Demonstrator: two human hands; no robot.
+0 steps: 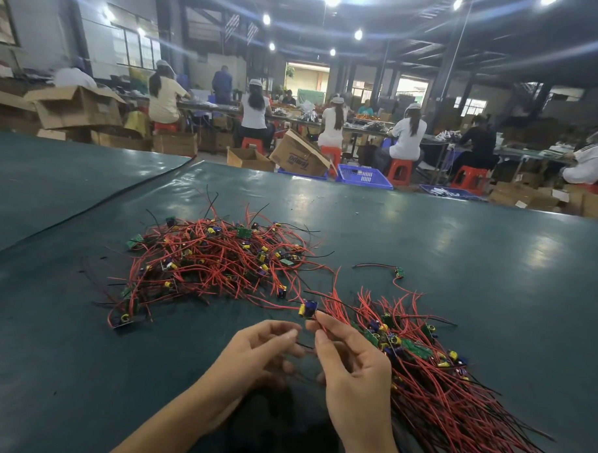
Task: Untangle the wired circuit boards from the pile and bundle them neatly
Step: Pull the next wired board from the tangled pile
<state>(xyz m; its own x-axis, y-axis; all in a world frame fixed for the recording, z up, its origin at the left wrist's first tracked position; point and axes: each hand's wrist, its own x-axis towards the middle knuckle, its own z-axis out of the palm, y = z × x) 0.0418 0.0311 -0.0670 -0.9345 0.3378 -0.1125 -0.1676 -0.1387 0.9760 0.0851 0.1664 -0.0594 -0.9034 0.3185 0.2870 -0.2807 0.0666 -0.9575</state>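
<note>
A tangled pile (215, 260) of small green circuit boards with red and black wires lies on the dark green table (459, 252). To the right lies a bundle (434, 376) of boards with their wires laid roughly parallel, running toward the lower right. My right hand (350, 374) pinches the wires of one board (308, 309) with a blue and yellow part, holding it up between the pile and the bundle. My left hand (262, 350) is just left of it, fingers curled around a thin black wire. A single board (398, 271) lies apart, behind the bundle.
A seam in the table cover (122, 193) runs diagonally at the left. Beyond the table's far edge are cardboard boxes (300, 155), blue crates (363, 176), red stools and several people seated at workbenches.
</note>
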